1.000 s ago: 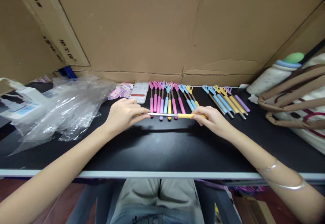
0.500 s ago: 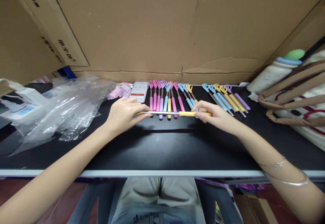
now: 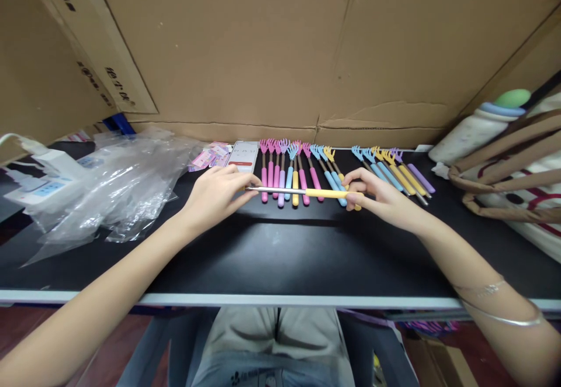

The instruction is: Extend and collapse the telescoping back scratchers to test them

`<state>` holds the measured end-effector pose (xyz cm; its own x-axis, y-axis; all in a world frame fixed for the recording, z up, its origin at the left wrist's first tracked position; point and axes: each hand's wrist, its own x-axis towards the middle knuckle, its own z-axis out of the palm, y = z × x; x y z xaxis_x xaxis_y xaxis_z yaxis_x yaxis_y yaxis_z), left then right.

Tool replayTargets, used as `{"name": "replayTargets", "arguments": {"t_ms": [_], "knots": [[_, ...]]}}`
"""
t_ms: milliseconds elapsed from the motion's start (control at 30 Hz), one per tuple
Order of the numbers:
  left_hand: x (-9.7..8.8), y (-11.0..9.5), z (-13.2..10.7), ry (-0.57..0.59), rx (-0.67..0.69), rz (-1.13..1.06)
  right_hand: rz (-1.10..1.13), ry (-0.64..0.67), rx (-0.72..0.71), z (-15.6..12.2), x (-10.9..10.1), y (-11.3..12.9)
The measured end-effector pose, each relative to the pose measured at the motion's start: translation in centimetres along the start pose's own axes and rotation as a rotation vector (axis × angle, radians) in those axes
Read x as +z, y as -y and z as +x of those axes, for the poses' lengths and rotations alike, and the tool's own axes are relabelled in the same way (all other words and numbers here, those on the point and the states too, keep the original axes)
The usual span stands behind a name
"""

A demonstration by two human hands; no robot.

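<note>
A telescopic back scratcher [image 3: 326,193] with a yellow grip and a silver rod lies level between my hands, above the table. My left hand [image 3: 214,191] pinches its left end, and the fingers mostly hide the claw there. At the other end, my right hand [image 3: 372,194] has its thumb and fingers closed on the yellow grip. Behind it lies a row of pink, purple, blue and yellow back scratchers [image 3: 302,182], claws pointing away from me. A second group of blue, yellow and purple back scratchers [image 3: 390,170] lies slanted beyond my right hand.
Clear plastic bags [image 3: 131,182] and a white power strip [image 3: 48,182] occupy the left side. A phone [image 3: 243,156] lies by some colourful cards [image 3: 213,156]. At the right stand a white bottle [image 3: 473,132] and a bag with brown straps [image 3: 517,165]. Cardboard [image 3: 241,42] walls the back.
My right hand has shifted slightly to the right along with the view. More of the silver rod shows near my left fingers. Both hands keep hold of the back scratcher.
</note>
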<state>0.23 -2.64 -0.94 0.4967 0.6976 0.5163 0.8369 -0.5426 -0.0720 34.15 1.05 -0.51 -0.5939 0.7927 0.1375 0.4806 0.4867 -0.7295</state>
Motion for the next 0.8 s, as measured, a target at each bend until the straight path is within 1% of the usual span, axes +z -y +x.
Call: {"name": "replayTargets", "arguments": {"t_ms": [200, 367, 667, 800], "knots": [[0.3, 0.1, -0.1, 0.03, 0.019, -0.002, 0.075, -0.041, -0.03, 0.4, 1.0, -0.2], [0.6, 0.1, -0.3, 0.008, -0.003, -0.02, 0.188, -0.044, 0.006, 0.6, 1.6, -0.7], [0.6, -0.2, -0.5, -0.03, -0.024, -0.04, 0.234, -0.174, -0.006, 0.4, 1.6, 0.2], [0.6, -0.4, -0.6, -0.054, -0.012, -0.024, 0.273, -0.135, 0.022, 0.3, 1.8, 0.5]]}}
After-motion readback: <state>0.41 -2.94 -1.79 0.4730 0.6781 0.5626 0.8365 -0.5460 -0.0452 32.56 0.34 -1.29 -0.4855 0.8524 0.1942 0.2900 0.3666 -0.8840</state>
